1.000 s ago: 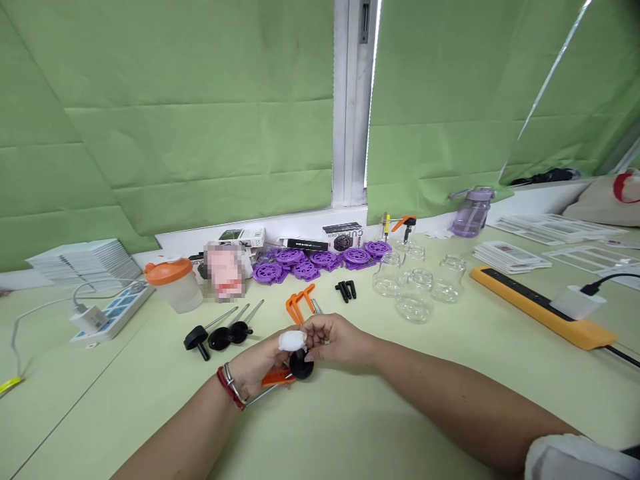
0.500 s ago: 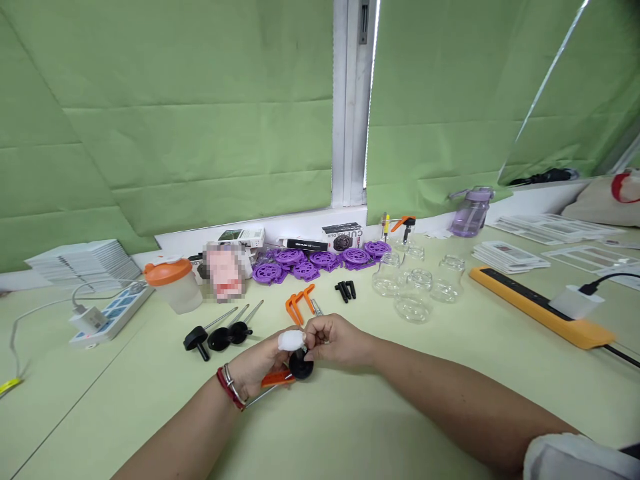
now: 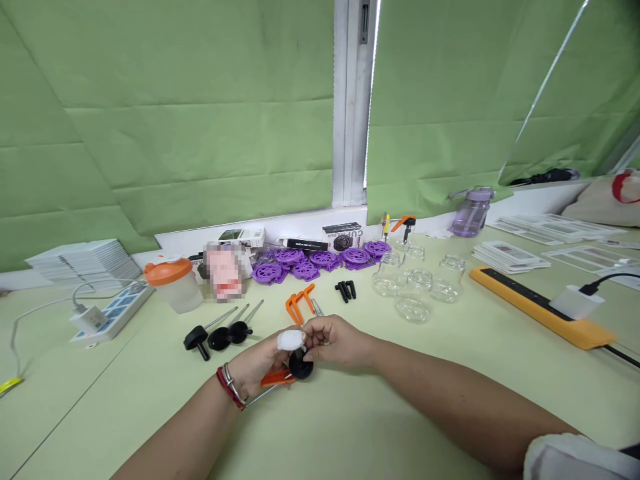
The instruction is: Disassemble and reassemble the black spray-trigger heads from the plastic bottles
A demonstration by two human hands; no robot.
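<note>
My left hand [image 3: 265, 367] is closed round a sprayer head, made of a round black cap [image 3: 301, 368], an orange lever [image 3: 275, 379] and a thin tube [image 3: 267, 395] slanting down to the left. A white wrap [image 3: 291, 341] covers its thumb. My right hand [image 3: 325, 340] pinches at the top of the black stem; what sits between its fingertips is hidden. Just beyond the hands lie several loose orange levers [image 3: 299, 303] and short black nozzles [image 3: 345, 291]. To their left rest three black caps with tubes [image 3: 219, 339].
Clear glass bottles [image 3: 414, 297] stand right of centre, near a bottle fitted with an orange lever [image 3: 404, 224]. Purple plastic parts [image 3: 305, 265] are piled at the back. Power strips lie left [image 3: 117, 320] and right [image 3: 540, 310]. An orange-lidded cup [image 3: 175, 287] stands left.
Hardly anything differs. My right hand has shifted very slightly left at the black stem; my left hand keeps its hold on the sprayer head.
</note>
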